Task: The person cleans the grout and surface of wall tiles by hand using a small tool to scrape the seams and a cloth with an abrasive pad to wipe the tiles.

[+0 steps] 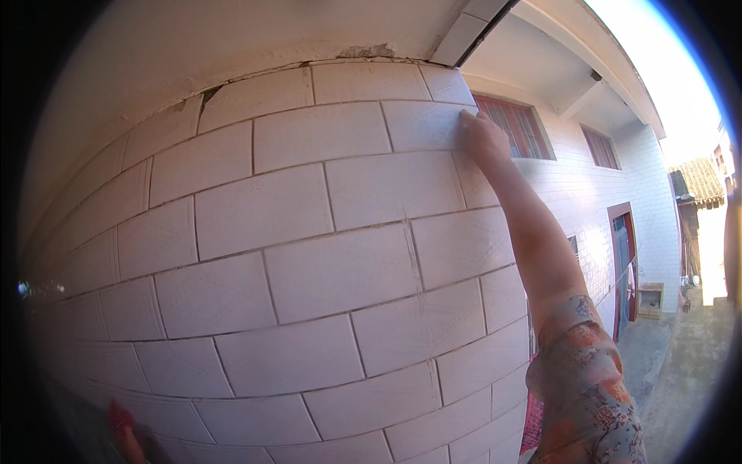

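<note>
A wall of large pale glazed tiles with thin dark joints fills most of the view. My right arm, in a floral sleeve, reaches up to this wall's right edge. There my right hand rests at the edge, near the second row of tiles from the top; its fingers look bent and partly hidden, and whether they hold anything is unclear. Low at the far left is my left hand, dim and blurred beside the wall. Something red covers it or lies in it; I cannot tell whether it is a glove or a cloth.
Cracked plaster runs above the top tiles. Beyond the wall's right edge stands a white-tiled building with a red-framed window and a doorway. A small cabinet stands by the doorway, on concrete ground. A patterned red cloth shows beside my sleeve.
</note>
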Tool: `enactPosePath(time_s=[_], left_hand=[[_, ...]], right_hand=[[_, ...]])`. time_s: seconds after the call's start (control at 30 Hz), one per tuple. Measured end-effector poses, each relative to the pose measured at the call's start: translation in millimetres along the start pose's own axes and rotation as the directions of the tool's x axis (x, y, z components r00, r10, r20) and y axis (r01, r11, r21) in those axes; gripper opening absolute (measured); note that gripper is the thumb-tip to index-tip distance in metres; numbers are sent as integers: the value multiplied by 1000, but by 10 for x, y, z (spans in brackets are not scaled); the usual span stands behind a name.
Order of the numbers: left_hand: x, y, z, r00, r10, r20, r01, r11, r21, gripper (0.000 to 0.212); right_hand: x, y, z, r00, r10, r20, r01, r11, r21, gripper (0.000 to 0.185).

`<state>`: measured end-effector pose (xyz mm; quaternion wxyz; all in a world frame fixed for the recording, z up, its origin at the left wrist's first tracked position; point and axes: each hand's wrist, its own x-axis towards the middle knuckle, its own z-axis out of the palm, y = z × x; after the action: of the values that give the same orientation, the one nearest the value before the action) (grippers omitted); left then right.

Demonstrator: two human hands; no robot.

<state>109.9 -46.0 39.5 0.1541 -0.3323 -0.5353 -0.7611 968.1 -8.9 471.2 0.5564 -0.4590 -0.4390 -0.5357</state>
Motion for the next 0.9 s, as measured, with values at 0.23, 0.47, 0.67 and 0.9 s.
enactPosePath(time_s=[0.23,0.47,0.67,0.9], left_hand=[[97,-238,-63,997,-63,-41,67,995,80,44],[-194,278,152,997,-62,34,64,996,-55,43],[56,-287,-31,997,-60,-50,60,998,11,49],[205,-605,-46,996,10,-83,-10,1000,8,38]], right_hand=[[198,57,117,1000,27,7,-27,1000,5,22],[358,-710,52,991,-80,110,64,988,144,35],[649,-542,305,985,-168,-26,163,890,426,32],[1137,-778,477,983,-125,-137,170,900,401,22]])
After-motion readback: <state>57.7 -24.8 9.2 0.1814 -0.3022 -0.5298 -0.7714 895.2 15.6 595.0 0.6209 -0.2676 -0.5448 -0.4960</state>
